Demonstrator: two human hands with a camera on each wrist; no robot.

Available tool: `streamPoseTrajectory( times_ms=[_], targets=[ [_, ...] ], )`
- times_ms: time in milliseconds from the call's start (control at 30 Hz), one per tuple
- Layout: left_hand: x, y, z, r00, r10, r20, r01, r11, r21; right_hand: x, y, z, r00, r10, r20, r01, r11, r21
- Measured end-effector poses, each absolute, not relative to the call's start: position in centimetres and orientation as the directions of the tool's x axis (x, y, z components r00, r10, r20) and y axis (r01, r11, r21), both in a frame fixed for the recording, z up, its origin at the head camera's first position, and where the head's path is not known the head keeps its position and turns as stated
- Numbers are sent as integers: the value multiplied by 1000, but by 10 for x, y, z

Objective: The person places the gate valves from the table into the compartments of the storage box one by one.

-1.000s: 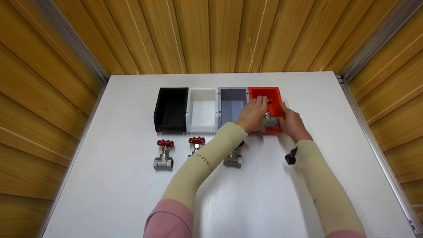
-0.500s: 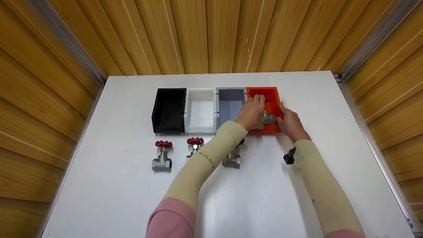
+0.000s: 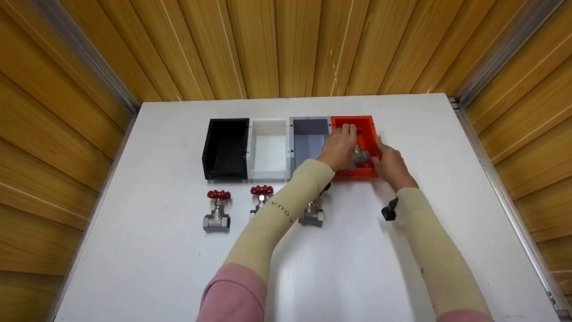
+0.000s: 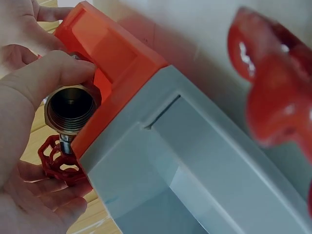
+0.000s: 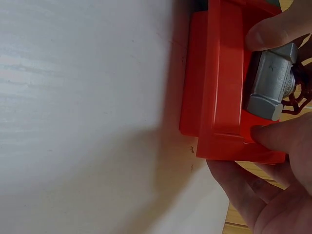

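Note:
In the head view my left hand (image 3: 338, 147) reaches into the red-orange bin (image 3: 367, 173) and holds a gate valve (image 3: 360, 155). The left wrist view shows the thumb on the metal body and fingers beside the red handwheel (image 4: 61, 163); the valve's threaded opening (image 4: 72, 108) faces that camera. My right hand (image 3: 393, 167) grips the bin's right side wall, thumb inside and fingers outside, as the right wrist view shows. There the valve body (image 5: 270, 80) lies just inside the bin's front lip (image 5: 226, 92). The left hand partly hides the handwheel in the head view.
A grey bin (image 3: 309, 123), a white bin (image 3: 269, 172) and a black bin (image 3: 225, 174) stand in a row left of the red-orange one. In front are a left valve (image 3: 216, 219), a middle valve (image 3: 261, 192) and a right valve (image 3: 312, 215), the latter two partly behind the left forearm.
The held valve has shifted slightly farther back in the red-orange bin. My right hand keeps its grip on the wall. The whole head view has drifted a little.

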State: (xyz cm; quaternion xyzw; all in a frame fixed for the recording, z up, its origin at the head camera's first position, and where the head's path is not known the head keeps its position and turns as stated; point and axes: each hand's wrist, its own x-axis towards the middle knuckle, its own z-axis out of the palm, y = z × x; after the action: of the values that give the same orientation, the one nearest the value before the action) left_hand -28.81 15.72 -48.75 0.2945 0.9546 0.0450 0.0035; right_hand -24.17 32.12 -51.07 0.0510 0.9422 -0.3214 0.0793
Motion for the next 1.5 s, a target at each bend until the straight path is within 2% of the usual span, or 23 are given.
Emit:
streamPoseTrajectory(
  times_ms=[267, 667, 1000, 1200, 1500],
  targets=[
    [-294, 156, -490, -830, 557, 34, 558, 828, 61, -244, 317, -508, -970, 51, -239, 193, 758, -623],
    [-300, 156, -494, -834, 551, 3, 550, 833, 54, -246, 314, -505, -969, 51, -240, 196, 752, -629],
    [-299, 159, -493, -830, 558, -7, 558, 830, -25, -244, 316, -509, -976, 54, -209, 173, 774, -609],
    [-299, 164, -490, -833, 549, -72, 552, 834, -24, -243, 318, -509, -974, 55, -219, 180, 774, -606],
    [-299, 173, -489, -856, 491, -163, 511, 852, -115, -241, 320, -509, -969, 62, -239, 201, 763, -614]
  ],
)
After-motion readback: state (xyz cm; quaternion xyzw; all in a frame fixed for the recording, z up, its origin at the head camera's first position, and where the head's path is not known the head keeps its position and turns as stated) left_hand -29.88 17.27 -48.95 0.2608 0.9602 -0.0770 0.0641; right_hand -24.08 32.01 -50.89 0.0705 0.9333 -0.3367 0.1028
